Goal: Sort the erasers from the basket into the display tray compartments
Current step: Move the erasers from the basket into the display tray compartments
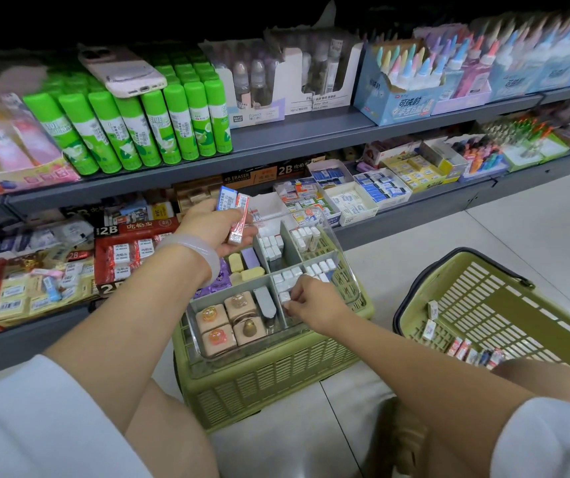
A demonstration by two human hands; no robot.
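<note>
Fingers (288, 300) of the right hand (311, 301) pinch a small white eraser (284, 297) at the near edge of the right front compartment of a clear display tray (340, 257), where more white erasers (288, 276) stand in rows. The left hand (218, 229), a pale bangle (190, 251) on its wrist, hovers above the tray's left side, its curled fingers gripping 2 long wrapped erasers: a blue-and-white one (226, 198) and a red-and-white one (238, 219), both pointing up and away from the person. The tray rests on an upturned green crate (269, 377) standing on the tiled floor (535, 215). Its 2 far compartments hold more white erasers (271, 244), the middle-left section holds yellow and purple pieces (247, 265), and the near-left section holds 4 pinkish blocks (228, 319) beside a grey piece (263, 300). To the right, well apart from the crate, a green basket (504, 305) sits on the floor with several small boxed erasers (463, 348) lying along its near side. Behind the tray, grey shelves (311, 132) carry stationery: green glue sticks (145, 129) with a pink phone (121, 70) lying on top of them, pastel bottles in a blue box (397, 88), and, on the lower shelf, red 2B eraser boxes (131, 250) and open cartons of boxed erasers (352, 198). White sleeves (35, 419) frame the bottom corners of the view.
</note>
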